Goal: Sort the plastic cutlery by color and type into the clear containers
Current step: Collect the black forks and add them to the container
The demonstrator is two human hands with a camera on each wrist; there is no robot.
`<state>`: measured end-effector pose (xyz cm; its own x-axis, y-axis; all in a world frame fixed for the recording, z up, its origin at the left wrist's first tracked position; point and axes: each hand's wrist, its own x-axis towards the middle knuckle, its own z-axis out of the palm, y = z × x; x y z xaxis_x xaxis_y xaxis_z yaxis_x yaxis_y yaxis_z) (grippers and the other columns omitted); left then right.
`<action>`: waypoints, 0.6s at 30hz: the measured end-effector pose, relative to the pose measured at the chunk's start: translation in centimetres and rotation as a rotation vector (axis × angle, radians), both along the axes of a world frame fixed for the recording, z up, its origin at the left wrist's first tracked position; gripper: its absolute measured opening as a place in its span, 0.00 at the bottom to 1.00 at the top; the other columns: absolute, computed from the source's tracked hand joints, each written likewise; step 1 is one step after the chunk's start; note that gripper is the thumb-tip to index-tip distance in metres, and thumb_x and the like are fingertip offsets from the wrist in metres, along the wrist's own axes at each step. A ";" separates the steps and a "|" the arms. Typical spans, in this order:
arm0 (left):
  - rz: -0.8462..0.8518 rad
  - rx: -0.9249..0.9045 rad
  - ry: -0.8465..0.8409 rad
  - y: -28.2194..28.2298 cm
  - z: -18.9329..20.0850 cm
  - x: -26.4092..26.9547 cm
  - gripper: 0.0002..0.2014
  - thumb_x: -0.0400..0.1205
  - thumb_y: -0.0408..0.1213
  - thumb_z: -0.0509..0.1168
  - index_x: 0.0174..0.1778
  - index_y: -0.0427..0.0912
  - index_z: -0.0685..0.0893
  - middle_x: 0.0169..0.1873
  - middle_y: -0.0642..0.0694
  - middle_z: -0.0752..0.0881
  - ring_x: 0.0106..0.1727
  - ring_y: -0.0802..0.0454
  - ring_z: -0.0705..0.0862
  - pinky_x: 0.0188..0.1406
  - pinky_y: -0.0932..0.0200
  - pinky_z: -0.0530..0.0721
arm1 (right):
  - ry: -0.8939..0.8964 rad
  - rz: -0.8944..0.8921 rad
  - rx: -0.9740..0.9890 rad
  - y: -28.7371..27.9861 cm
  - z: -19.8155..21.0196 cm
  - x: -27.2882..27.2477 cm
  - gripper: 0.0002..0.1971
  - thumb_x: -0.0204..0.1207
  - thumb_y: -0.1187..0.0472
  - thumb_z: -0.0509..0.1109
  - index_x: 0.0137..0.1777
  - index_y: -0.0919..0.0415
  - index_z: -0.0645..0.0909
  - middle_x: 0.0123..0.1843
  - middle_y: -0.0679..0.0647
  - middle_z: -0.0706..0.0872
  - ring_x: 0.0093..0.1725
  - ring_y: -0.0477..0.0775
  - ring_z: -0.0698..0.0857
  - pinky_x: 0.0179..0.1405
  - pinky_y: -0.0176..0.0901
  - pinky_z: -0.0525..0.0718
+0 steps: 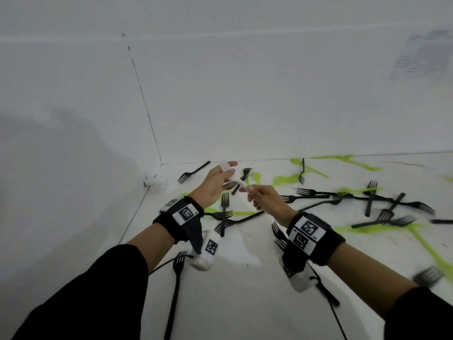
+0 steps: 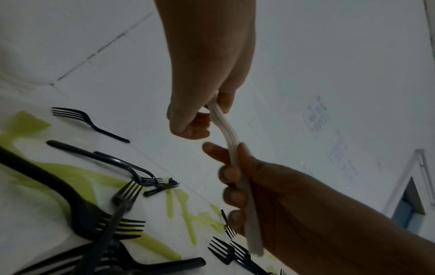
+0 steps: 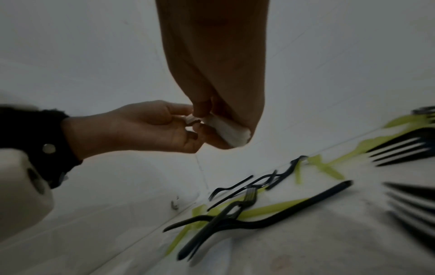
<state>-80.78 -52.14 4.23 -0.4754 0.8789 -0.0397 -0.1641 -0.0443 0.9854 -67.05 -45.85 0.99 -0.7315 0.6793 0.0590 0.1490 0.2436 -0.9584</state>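
A stack of white plastic cutlery hangs in the air between both hands; I cannot tell its type. My left hand pinches its far, ribbed end, and my right hand grips the near handle end. In the left wrist view the left hand holds the white stack from above, with the right hand wrapped round it lower down. The right wrist view shows the right hand closed on the stack's end, the left hand pinching beside it. Black forks lie scattered below.
Green plastic pieces lie among the black forks across the white surface. A wall corner closes off the far left. One black fork lies under my left forearm. A printed sheet is on the wall.
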 end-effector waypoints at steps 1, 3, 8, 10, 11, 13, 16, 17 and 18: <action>-0.046 0.008 0.004 0.6 -0.2 0.7 0.09 0.85 0.27 0.56 0.50 0.44 0.78 0.39 0.48 0.76 0.39 0.56 0.76 0.42 0.64 0.76 | -0.010 -0.024 0.032 0.5 0.0 1.3 0.13 0.84 0.59 0.58 0.56 0.62 0.83 0.31 0.48 0.76 0.25 0.42 0.72 0.23 0.26 0.69; -0.101 0.010 0.021 1.5 -0.2 2.1 0.09 0.84 0.26 0.58 0.48 0.45 0.79 0.40 0.47 0.78 0.39 0.55 0.78 0.41 0.65 0.80 | -0.029 -0.071 0.084 1.4 0.1 3.6 0.11 0.83 0.59 0.60 0.53 0.60 0.84 0.31 0.47 0.78 0.23 0.38 0.73 0.23 0.25 0.70; -0.265 0.017 0.057 5.3 0.7 8.5 0.06 0.81 0.26 0.63 0.47 0.41 0.81 0.40 0.47 0.81 0.40 0.54 0.83 0.40 0.67 0.86 | -0.053 -0.264 0.226 4.0 1.4 12.0 0.08 0.82 0.63 0.63 0.49 0.61 0.84 0.29 0.48 0.80 0.22 0.33 0.76 0.25 0.24 0.71; -0.298 0.033 0.070 6.6 0.8 10.5 0.05 0.81 0.26 0.64 0.47 0.40 0.81 0.40 0.46 0.82 0.40 0.53 0.83 0.41 0.66 0.87 | -0.054 -0.294 0.215 4.5 1.8 14.5 0.07 0.82 0.64 0.63 0.49 0.60 0.83 0.30 0.49 0.81 0.22 0.32 0.76 0.23 0.23 0.71; -0.372 0.035 0.075 8.4 1.3 14.1 0.06 0.81 0.25 0.63 0.46 0.40 0.81 0.40 0.46 0.82 0.41 0.53 0.83 0.41 0.65 0.87 | -0.056 -0.362 0.231 5.2 2.3 18.4 0.07 0.82 0.64 0.63 0.48 0.59 0.82 0.30 0.49 0.81 0.21 0.32 0.76 0.23 0.22 0.71; -0.405 0.047 0.090 9.7 1.5 16.7 0.07 0.81 0.25 0.63 0.44 0.41 0.81 0.40 0.47 0.82 0.40 0.54 0.84 0.42 0.64 0.86 | -0.062 -0.394 0.225 5.7 2.7 21.2 0.06 0.82 0.64 0.63 0.46 0.58 0.82 0.30 0.49 0.81 0.21 0.33 0.76 0.23 0.23 0.72; -0.487 0.063 0.089 12.4 1.9 23.9 0.07 0.81 0.25 0.63 0.44 0.42 0.81 0.39 0.47 0.82 0.37 0.56 0.85 0.40 0.65 0.86 | -0.110 -0.501 0.267 6.7 2.9 28.4 0.07 0.81 0.62 0.64 0.44 0.56 0.82 0.29 0.45 0.81 0.22 0.33 0.76 0.25 0.25 0.71; -0.542 0.060 0.074 13.8 1.9 28.5 0.07 0.81 0.25 0.63 0.44 0.42 0.81 0.39 0.46 0.81 0.35 0.57 0.85 0.38 0.66 0.87 | -0.136 -0.548 0.289 7.0 3.2 32.9 0.07 0.81 0.62 0.64 0.45 0.57 0.83 0.29 0.45 0.82 0.22 0.33 0.76 0.26 0.25 0.71; -0.532 0.057 0.078 13.9 1.9 28.8 0.08 0.81 0.24 0.63 0.44 0.42 0.81 0.38 0.46 0.81 0.32 0.59 0.85 0.37 0.66 0.87 | -0.127 -0.537 0.263 7.2 3.1 33.2 0.07 0.81 0.63 0.64 0.47 0.60 0.84 0.30 0.46 0.82 0.22 0.32 0.76 0.25 0.23 0.71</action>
